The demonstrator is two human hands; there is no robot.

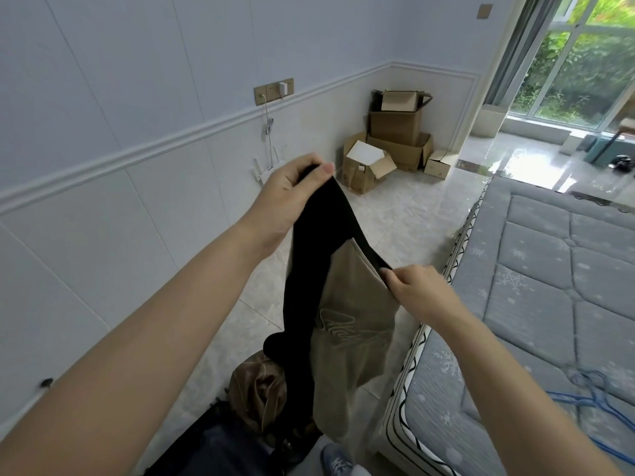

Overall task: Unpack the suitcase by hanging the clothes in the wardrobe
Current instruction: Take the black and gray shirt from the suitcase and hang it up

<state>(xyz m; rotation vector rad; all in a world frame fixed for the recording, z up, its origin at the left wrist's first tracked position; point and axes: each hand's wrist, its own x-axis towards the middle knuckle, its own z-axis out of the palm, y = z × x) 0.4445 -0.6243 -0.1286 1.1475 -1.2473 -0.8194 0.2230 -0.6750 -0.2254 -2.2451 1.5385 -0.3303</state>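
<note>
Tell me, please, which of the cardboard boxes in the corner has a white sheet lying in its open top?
The tilted cardboard box at the front left of the pile, nearest the wall router; its flaps are open around a white sheet.

Garment [347, 324]: tan front panel carries embroidered cursive script below the black collar; individual letters cannot be read.

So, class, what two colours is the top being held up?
The top is black and tan, seen in the head view.
</note>
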